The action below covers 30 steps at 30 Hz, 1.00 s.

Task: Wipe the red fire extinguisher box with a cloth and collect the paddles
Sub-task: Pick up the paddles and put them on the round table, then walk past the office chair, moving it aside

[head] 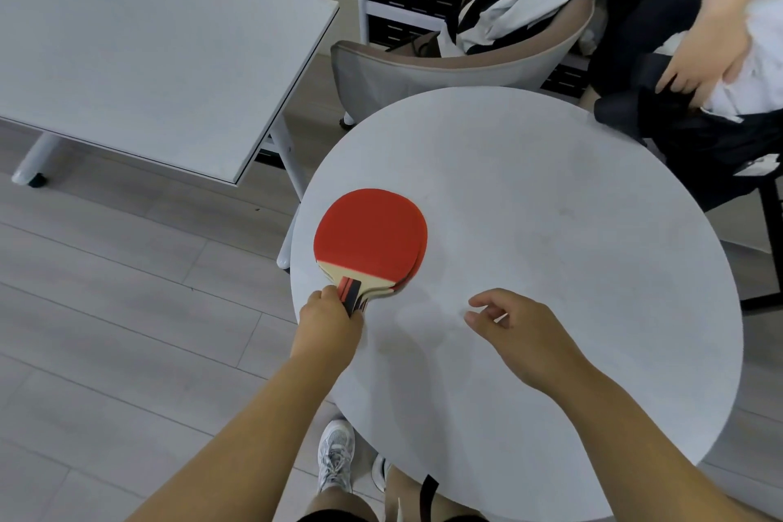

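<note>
The person is wearing pale grey-and-white mesh trainers with white laces, one shoe (pixel 336 456) showing in full from above and the other shoe (pixel 380 473) showing only as a white, dark-trimmed sliver. Dark shorts (pixel 339 516) are showing as a black strip at the lower edge of the view, with the legs showing bare below them. Both forearms are going uncovered from the left hand (pixel 328 324) and the right hand (pixel 521 335) back to the edge of the view, and a narrow black strap (pixel 428 490) is hanging by one leg, its attachment hidden.
</note>
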Available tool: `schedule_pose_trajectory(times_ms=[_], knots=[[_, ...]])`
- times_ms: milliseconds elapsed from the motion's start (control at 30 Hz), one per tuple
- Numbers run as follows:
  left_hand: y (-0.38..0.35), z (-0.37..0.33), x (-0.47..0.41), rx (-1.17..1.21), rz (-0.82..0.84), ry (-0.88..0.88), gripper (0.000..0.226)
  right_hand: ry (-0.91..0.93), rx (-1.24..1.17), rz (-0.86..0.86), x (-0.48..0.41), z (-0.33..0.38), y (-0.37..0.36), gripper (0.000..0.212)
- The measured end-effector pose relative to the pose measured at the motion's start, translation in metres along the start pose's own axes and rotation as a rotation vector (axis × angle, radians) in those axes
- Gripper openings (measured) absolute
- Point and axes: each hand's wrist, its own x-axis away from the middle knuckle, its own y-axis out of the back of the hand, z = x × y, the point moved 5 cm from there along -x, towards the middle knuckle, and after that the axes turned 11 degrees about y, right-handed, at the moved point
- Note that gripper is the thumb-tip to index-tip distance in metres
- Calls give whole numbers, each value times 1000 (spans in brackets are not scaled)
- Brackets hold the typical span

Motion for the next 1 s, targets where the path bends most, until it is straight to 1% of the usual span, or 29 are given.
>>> schedule_pose_trajectory(times_ms=[200,333,433,533,667,833,1000], knots=[[2,-2,-1,-152,-8,-17,46,4,4,2,5,-2,2,21],[10,-1,2,-109,-30,-23,49,9,2,-12,8,-1,5,21],[26,-5,8,-61,-83,-61,57,13,11,-25,13,4,9,24],[47,-17,21,-20,-153,-188,54,5,44,-45,24,10,13,26],[66,-37,43,-51,-157,-398,44,-9,116,-104,50,18,13,31],[58,-52,80,-190,-46,-641,37,-110,156,-210,109,15,3,36],[23,-60,137,-391,79,-899,39,-289,121,-331,201,-9,-16,40]])
